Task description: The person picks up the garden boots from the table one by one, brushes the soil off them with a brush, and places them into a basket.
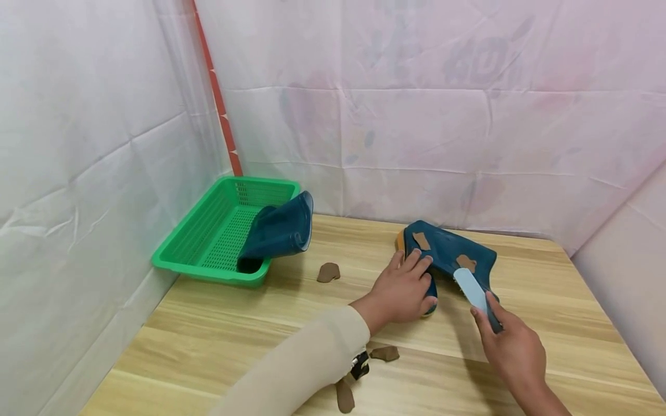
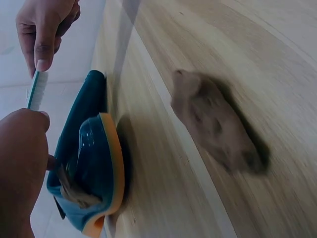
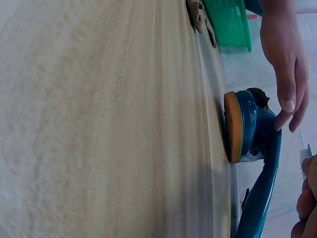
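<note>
A dark blue rubber boot (image 1: 450, 248) with an orange sole lies on its side at the right of the table. Brown clay-like patches (image 1: 466, 263) stick to it. My left hand (image 1: 403, 290) rests on the foot part, its fingers spread and fairly straight. In my right hand (image 1: 517, 349) I grip the handle of a brush (image 1: 470, 289) with a pale blue back. The head of the brush is over the shaft, beside one patch; whether the bristles touch is hard to tell. White bristles of the brush (image 2: 38, 91) show in the left wrist view.
A green plastic basket (image 1: 208, 275) stands at the back left, with a second blue boot (image 1: 278, 228) leaning out over its rim. Loose brown pieces lie on the wooden table (image 1: 291, 323): one flat piece (image 1: 329, 272) near the basket, others by my left forearm. White cloth walls enclose the table.
</note>
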Demonstrator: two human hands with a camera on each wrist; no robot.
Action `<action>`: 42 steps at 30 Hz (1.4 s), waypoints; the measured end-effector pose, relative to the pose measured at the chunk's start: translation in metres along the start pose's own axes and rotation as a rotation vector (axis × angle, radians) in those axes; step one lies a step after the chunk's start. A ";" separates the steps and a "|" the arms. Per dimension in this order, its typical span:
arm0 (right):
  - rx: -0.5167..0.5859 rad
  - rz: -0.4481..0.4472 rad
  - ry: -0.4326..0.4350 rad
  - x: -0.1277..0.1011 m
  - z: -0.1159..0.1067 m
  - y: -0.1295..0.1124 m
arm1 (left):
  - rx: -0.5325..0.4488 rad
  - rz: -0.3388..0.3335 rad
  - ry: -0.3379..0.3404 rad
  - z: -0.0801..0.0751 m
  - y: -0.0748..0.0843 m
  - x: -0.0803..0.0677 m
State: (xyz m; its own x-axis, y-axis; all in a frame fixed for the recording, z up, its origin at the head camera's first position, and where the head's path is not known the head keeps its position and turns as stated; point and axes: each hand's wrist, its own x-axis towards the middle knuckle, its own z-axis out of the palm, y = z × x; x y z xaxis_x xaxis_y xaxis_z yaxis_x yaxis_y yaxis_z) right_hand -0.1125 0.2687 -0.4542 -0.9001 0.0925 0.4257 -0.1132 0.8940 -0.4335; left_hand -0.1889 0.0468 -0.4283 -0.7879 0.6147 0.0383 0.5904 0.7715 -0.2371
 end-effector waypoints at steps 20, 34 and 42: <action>0.008 -0.004 0.027 0.000 -0.003 0.007 | 0.036 -0.026 -0.119 0.001 0.026 0.034; -0.005 0.038 0.018 -0.001 -0.007 0.009 | 0.143 -0.005 -0.106 -0.004 0.017 0.030; -0.004 0.057 0.012 0.000 -0.007 0.010 | 0.175 -0.028 -0.122 -0.005 0.010 0.033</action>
State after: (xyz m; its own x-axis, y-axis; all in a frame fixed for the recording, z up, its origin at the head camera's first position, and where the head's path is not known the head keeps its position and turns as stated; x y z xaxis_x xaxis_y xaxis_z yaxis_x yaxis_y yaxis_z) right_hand -0.1105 0.2810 -0.4530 -0.9000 0.1487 0.4098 -0.0600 0.8889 -0.4542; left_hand -0.2082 0.0761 -0.4244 -0.8251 0.5609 -0.0678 0.5370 0.7413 -0.4026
